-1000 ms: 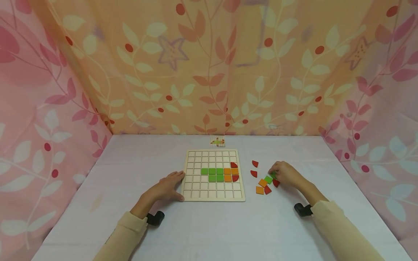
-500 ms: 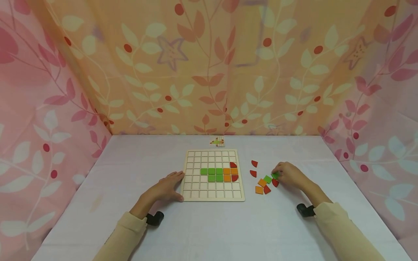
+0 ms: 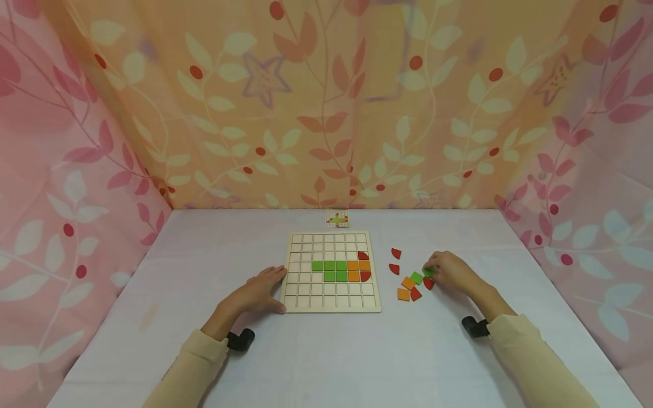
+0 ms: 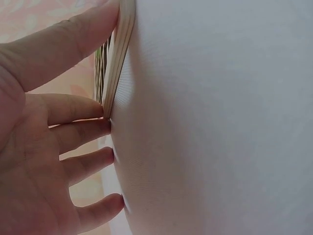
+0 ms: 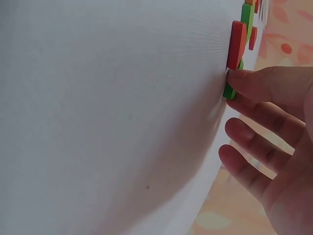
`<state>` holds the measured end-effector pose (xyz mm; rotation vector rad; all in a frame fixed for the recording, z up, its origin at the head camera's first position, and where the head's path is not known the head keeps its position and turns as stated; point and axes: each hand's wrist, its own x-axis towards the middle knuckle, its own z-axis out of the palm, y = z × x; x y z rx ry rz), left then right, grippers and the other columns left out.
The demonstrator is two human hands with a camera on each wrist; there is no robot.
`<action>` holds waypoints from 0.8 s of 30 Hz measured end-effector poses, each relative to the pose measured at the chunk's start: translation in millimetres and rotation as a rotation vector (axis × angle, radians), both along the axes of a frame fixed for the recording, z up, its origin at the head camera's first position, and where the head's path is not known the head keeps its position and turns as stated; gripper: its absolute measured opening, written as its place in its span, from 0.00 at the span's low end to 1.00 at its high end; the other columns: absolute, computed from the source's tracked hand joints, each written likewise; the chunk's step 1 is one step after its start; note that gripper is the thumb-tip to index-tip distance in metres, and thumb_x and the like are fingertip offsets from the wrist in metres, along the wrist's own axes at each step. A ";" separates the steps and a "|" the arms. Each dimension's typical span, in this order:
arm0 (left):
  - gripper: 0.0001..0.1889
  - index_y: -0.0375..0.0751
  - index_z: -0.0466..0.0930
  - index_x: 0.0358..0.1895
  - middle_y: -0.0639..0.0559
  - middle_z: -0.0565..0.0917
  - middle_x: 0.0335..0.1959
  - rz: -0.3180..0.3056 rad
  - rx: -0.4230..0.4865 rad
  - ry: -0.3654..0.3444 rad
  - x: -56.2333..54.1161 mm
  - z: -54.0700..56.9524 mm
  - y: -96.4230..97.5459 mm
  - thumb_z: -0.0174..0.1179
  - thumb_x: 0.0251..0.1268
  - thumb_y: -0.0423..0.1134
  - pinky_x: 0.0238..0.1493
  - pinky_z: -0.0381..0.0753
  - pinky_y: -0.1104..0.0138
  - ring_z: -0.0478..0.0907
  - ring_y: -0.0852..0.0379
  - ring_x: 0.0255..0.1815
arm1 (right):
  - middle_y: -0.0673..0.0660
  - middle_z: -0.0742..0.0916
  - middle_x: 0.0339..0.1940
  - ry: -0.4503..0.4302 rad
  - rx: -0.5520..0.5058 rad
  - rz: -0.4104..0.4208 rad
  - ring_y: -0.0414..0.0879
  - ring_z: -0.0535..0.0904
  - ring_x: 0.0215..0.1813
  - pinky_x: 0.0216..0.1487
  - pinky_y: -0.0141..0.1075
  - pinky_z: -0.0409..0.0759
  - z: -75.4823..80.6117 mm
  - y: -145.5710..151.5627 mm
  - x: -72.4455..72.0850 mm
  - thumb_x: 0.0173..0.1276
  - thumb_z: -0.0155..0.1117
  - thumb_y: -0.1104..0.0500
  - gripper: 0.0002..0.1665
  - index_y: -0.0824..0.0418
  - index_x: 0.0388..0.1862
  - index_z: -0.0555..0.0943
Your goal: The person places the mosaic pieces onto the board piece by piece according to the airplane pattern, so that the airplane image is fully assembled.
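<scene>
A pale wooden grid board (image 3: 303, 289) lies on the table, with several green squares (image 3: 329, 276), three orange squares (image 3: 353, 276) and two red quarter-circles (image 3: 365, 276) in its cells. Against its left edge rests my left hand (image 3: 255, 294), fingers spread and fairly straight; in the left wrist view the thumb and fingertips touch the board's side. My right hand (image 3: 449, 270) pinches a green tile (image 5: 229, 91) between thumb and forefinger, low at the tabletop. A red quarter-circle (image 5: 237, 45) lies right beside that tile, partly blocking it in the right wrist view.
Right of the board lie loose pieces: a green square (image 3: 416, 277), two orange squares (image 3: 403, 294) and several red quarter-circles (image 3: 396, 254). Behind the board is a small pattern card (image 3: 337, 219). Patterned cloth (image 3: 326, 113) closes off the back and sides of the white table (image 3: 326, 357).
The right hand has shifted slightly right with the green tile, away from the neighbouring green square. The left hand stays at the board, and the whole view moves a little.
</scene>
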<state>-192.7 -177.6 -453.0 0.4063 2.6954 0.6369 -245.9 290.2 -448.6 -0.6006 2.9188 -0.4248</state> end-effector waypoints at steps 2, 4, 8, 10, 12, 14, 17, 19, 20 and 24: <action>0.50 0.34 0.58 0.74 0.40 0.58 0.77 0.001 -0.002 0.002 -0.3 -0.4 0.1 0.75 0.48 0.42 0.72 0.53 0.37 0.50 0.37 0.79 | 0.59 0.86 0.39 -0.013 0.006 -0.003 0.55 0.79 0.44 0.55 0.54 0.79 0.0 0.0 -0.6 0.57 0.65 0.71 0.12 0.67 0.41 0.87; 0.50 0.34 0.58 0.74 0.40 0.58 0.77 0.003 0.000 0.004 -0.2 -0.1 0.5 0.75 0.48 0.42 0.72 0.53 0.37 0.50 0.36 0.79 | 0.59 0.86 0.39 -0.017 0.007 -0.001 0.55 0.79 0.45 0.55 0.54 0.79 -0.6 1.0 -1.8 0.57 0.65 0.71 0.12 0.67 0.41 0.87; 0.50 0.34 0.57 0.74 0.40 0.57 0.78 0.006 -0.002 -0.002 -0.4 0.8 1.5 0.75 0.48 0.43 0.72 0.53 0.36 0.49 0.36 0.79 | 0.58 0.86 0.40 -0.014 0.005 0.006 0.56 0.80 0.46 0.55 0.54 0.79 -2.8 3.5 -3.7 0.57 0.66 0.70 0.12 0.67 0.42 0.87; 0.50 0.34 0.57 0.75 0.40 0.57 0.78 0.005 -0.002 -0.003 -1.0 0.5 1.5 0.75 0.48 0.43 0.72 0.53 0.36 0.49 0.36 0.79 | 0.59 0.86 0.39 -0.007 0.003 0.016 0.57 0.80 0.46 0.54 0.54 0.79 -3.4 4.8 -4.1 0.57 0.66 0.70 0.13 0.67 0.41 0.87; 0.51 0.34 0.56 0.75 0.39 0.57 0.78 0.002 -0.004 0.001 -1.1 0.5 1.7 0.75 0.48 0.44 0.71 0.53 0.36 0.49 0.36 0.79 | 0.59 0.87 0.40 -0.010 0.004 0.009 0.57 0.80 0.47 0.55 0.54 0.79 -3.9 5.1 -4.7 0.57 0.65 0.69 0.13 0.66 0.42 0.87; 0.51 0.34 0.56 0.75 0.40 0.57 0.78 0.002 -0.003 -0.001 -0.9 0.5 1.9 0.75 0.48 0.44 0.72 0.53 0.36 0.49 0.36 0.79 | 0.59 0.87 0.40 -0.016 0.003 0.003 0.57 0.80 0.47 0.55 0.55 0.79 -4.2 5.2 -5.2 0.57 0.65 0.69 0.13 0.67 0.42 0.87; 0.50 0.34 0.57 0.75 0.40 0.57 0.78 0.004 -0.001 -0.005 -0.1 1.1 2.0 0.75 0.48 0.44 0.72 0.53 0.36 0.49 0.36 0.79 | 0.59 0.87 0.41 -0.031 0.001 -0.006 0.58 0.80 0.48 0.56 0.55 0.78 -4.0 4.2 -5.4 0.58 0.66 0.69 0.13 0.66 0.42 0.87; 0.50 0.34 0.57 0.75 0.40 0.57 0.78 0.007 0.000 -0.010 0.1 1.4 1.9 0.75 0.48 0.43 0.72 0.53 0.36 0.49 0.36 0.79 | 0.59 0.86 0.41 -0.037 0.001 -0.009 0.58 0.80 0.48 0.56 0.55 0.78 -3.7 3.6 -5.4 0.58 0.66 0.69 0.13 0.66 0.42 0.87; 0.50 0.34 0.57 0.74 0.40 0.57 0.78 0.007 0.000 -0.010 0.3 1.8 1.9 0.75 0.48 0.43 0.72 0.53 0.36 0.49 0.36 0.79 | 0.59 0.86 0.41 -0.039 0.001 -0.010 0.58 0.80 0.48 0.56 0.56 0.78 -3.5 3.5 -5.5 0.58 0.66 0.69 0.13 0.66 0.42 0.87; 0.50 0.33 0.57 0.74 0.39 0.57 0.78 0.010 -0.001 -0.013 0.9 2.7 1.8 0.75 0.47 0.43 0.71 0.53 0.36 0.49 0.36 0.79 | 0.59 0.86 0.41 -0.037 0.000 -0.007 0.58 0.80 0.47 0.56 0.56 0.78 -3.0 3.5 -5.4 0.57 0.66 0.69 0.13 0.66 0.42 0.87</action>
